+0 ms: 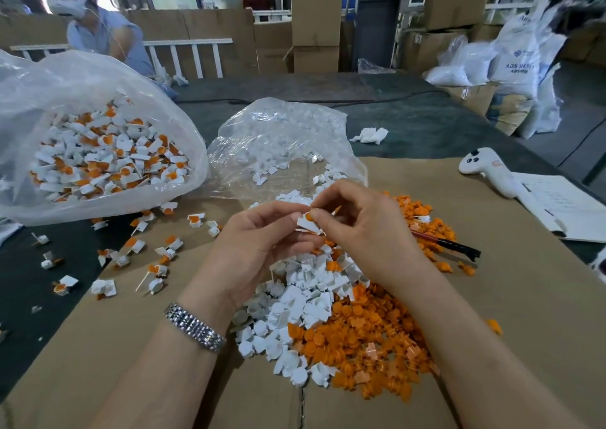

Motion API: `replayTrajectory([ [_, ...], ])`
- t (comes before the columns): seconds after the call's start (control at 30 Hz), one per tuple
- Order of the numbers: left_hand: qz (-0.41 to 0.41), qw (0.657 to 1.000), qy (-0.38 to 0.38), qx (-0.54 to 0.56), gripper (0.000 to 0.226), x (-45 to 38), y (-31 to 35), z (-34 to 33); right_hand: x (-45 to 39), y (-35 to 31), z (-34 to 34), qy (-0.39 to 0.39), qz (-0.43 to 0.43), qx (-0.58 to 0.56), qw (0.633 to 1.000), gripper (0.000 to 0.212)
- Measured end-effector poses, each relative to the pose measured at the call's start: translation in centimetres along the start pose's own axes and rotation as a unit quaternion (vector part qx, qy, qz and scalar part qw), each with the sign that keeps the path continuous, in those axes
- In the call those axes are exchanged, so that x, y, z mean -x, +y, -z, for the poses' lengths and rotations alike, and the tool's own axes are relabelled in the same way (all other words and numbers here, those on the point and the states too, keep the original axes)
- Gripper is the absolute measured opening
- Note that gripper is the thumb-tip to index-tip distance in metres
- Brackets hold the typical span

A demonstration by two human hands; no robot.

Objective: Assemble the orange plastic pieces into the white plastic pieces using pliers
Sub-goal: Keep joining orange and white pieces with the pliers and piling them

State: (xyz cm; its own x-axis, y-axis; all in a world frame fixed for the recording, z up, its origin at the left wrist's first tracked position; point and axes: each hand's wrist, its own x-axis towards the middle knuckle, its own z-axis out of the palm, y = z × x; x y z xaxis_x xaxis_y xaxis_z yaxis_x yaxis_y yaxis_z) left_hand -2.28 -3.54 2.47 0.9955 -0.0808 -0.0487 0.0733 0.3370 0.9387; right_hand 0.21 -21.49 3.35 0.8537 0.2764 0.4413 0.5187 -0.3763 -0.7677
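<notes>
Orange plastic piece [309, 216], light and stiff, pinched in right hand [359, 231]; left hand [259, 248] pinches white plastic piece [308, 225] by its edges.

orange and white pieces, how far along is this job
Done: the big bag on the left holds many joined white-and-orange pieces, with more scattered beside it. In hand: the left hand holds a white piece while the right hand presses an orange piece into it; the pliers lie unused. Left: large loose piles of white pieces and orange pieces, so plenty remains.
</notes>
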Motion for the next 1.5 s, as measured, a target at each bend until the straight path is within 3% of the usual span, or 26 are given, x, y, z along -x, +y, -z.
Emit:
replayTrajectory([
  [0.17, -0.022, 0.999, -0.027, -0.011, 0.031, 0.1, 0.1, 0.4, 0.1, -0.4, 0.3, 0.005, 0.007, -0.026, 1.0, 0.004],
  [0.4, -0.048, 0.997, -0.051, -0.031, 0.022, 0.2, 0.1, 0.3, 0.3, -0.8, 0.4, -0.016, 0.024, -0.035, 0.999, 0.006],
  [0.6, -0.044, 0.997, -0.06, -0.011, 0.02, 0.4, 0.3, 0.4, 0.3, -0.8, 1.4, -0.092, 0.012, -0.074, 0.993, 0.024],
  [1.07, -0.065, 0.997, -0.046, -0.026, 0.029, 0.8, 0.6, 0.2, 0.3, -0.7, 1.3, -0.043, 0.026, -0.06, 0.997, 0.022],
  [1.27, -0.065, 0.996, -0.051, -0.018, 0.02, 1.0, 0.7, 0.3, 0.2, -0.5, 1.1, -0.023, 0.028, -0.046, 0.998, 0.021],
  [1.5, -0.072, 0.996, 0.014, -0.045, 0.011, 0.7, 0.4, -0.3, 0.2, -0.3, 0.1, 0.005, 0.086, 0.038, 0.996, 0.02],
])
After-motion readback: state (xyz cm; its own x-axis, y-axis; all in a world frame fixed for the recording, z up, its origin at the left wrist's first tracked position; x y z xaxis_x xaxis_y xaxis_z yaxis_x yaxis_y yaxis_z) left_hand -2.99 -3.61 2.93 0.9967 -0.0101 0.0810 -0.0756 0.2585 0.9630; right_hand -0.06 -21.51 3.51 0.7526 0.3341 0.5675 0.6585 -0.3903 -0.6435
